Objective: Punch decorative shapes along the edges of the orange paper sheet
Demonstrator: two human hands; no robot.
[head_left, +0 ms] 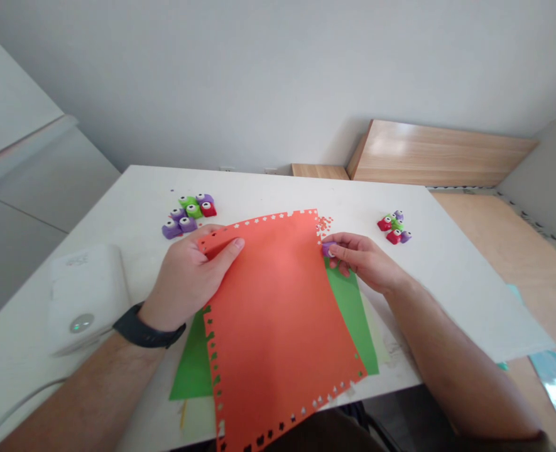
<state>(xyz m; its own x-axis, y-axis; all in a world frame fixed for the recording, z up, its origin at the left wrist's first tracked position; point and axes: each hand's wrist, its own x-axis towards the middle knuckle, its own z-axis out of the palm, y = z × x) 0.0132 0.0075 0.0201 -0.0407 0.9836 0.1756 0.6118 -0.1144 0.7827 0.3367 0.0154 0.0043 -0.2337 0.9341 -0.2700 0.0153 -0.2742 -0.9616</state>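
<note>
fingers of the right hand clenched on a purple craft punch at the 2 o'clock edge of a light, floppy orange paper sheet; left hand pinching its 10 o'clock corner, the best hold, green paper underneath.

Paper sheets between punch clusters

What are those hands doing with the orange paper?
A person's left hand holds the orange paper sheet by its edge, while the right hand grips a small purple craft punch at its top corner. Little punched holes line the sheet's edges. A green sheet lies underneath, and more punches sit on the white table.
</note>
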